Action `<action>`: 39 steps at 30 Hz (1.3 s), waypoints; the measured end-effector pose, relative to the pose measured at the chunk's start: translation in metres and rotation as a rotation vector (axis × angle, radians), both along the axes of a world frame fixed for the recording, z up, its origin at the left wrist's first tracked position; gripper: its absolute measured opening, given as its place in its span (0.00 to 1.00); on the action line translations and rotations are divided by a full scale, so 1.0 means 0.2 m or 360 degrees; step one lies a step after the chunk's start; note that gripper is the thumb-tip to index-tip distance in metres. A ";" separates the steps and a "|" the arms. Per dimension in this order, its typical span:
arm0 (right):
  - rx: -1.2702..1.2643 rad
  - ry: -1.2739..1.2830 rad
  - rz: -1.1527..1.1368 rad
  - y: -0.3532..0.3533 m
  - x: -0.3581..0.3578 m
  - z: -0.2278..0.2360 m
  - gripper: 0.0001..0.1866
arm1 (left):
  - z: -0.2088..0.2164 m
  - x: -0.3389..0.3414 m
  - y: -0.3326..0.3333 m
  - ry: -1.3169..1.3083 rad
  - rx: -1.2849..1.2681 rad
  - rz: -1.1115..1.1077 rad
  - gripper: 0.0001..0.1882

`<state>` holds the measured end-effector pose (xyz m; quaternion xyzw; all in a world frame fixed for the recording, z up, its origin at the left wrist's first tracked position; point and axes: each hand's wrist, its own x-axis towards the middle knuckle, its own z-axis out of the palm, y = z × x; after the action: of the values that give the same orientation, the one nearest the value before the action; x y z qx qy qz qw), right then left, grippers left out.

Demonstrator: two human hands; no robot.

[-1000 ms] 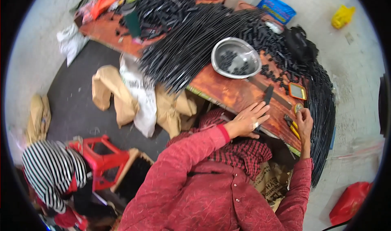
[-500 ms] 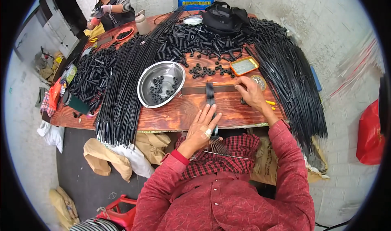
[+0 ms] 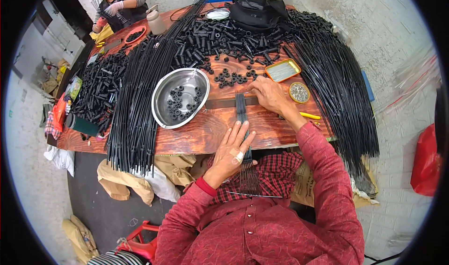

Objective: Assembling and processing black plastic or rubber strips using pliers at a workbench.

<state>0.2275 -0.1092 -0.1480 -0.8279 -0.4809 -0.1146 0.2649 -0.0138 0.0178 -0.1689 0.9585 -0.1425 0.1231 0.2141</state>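
Note:
My left hand [image 3: 231,150] lies flat with its fingers spread over a row of thin black rods [image 3: 241,111], pressing them near the table's front edge. The rods run from my lap across a dark flat bar [image 3: 222,103] on the table. Beside their far ends, my right hand [image 3: 270,96] is closed in a pinch; what its fingertips hold is too small to make out. A round tub of small metallic pieces [image 3: 299,92] and an orange-rimmed tray of thin pale pins [image 3: 282,70] stand just past the right hand.
To the left sits a steel bowl [image 3: 156,99] with black rings inside. Long black rod bundles [image 3: 135,106] flank both sides. Black tubular parts [image 3: 224,38] are heaped at the back, by a black bag [image 3: 257,12]. Yellow-handled pliers [image 3: 309,116] lie right. A co-worker [image 3: 119,8] sits far left.
My right hand has moved left, from beside the tub to the rods' far ends. The left hand stays flat on the rods. The co-worker's raised hand has come down.

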 end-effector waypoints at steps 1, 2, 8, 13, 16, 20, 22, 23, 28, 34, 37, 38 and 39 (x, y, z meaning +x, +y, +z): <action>-0.0007 0.0005 -0.0001 0.01 0.01 -0.01 0.06 | 0.00 0.00 0.00 0.0006 -0.0002 -0.0002 0.48; -0.0009 0.0046 -0.0015 0.01 0.03 -0.03 0.06 | 0.01 0.00 0.00 0.0012 -0.0008 -0.0004 0.48; 0.0001 0.0302 0.0008 0.03 0.03 -0.03 0.08 | 0.00 -0.01 0.00 0.0085 0.0011 -0.0004 0.47; -0.0013 0.0448 0.0004 0.03 0.02 -0.02 0.09 | 0.01 -0.01 0.01 0.0126 0.0014 -0.0016 0.47; 0.0011 0.0544 -0.0012 0.03 0.03 -0.04 0.09 | 0.02 0.00 0.00 0.0163 0.0013 -0.0008 0.47; -0.0011 0.0523 0.0042 0.03 0.06 -0.08 0.10 | 0.02 -0.02 -0.01 0.0189 0.0000 -0.0013 0.47; -0.0011 0.0511 0.0089 0.03 0.06 -0.08 0.09 | 0.02 -0.02 -0.01 0.0202 -0.0030 -0.0020 0.48; -0.0004 0.0529 0.0100 0.03 0.06 -0.08 0.09 | 0.03 -0.02 -0.01 0.0206 -0.0028 -0.0023 0.48; -0.0008 0.0653 0.0084 0.03 0.05 -0.04 0.10 | 0.02 -0.03 -0.01 0.0211 -0.0018 -0.0017 0.49; -0.0035 0.0621 0.0120 0.04 0.05 -0.05 0.10 | 0.02 -0.03 -0.01 0.0202 -0.0043 -0.0014 0.49; -0.0042 0.0602 0.0118 0.04 0.05 -0.06 0.10 | 0.02 -0.02 -0.01 0.0218 -0.0015 -0.0018 0.49; -0.0008 0.0628 0.0106 0.04 0.05 -0.06 0.10 | 0.02 -0.02 -0.01 0.0218 -0.0017 -0.0016 0.49; 0.0025 0.0654 0.0094 0.05 0.05 -0.06 0.10 | 0.02 -0.02 -0.01 0.0222 -0.0019 -0.0020 0.48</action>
<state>0.2370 -0.1001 -0.1606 -0.8174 -0.4398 0.0607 0.3671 -0.0182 0.0151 -0.1653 0.9625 -0.1324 0.0555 0.2300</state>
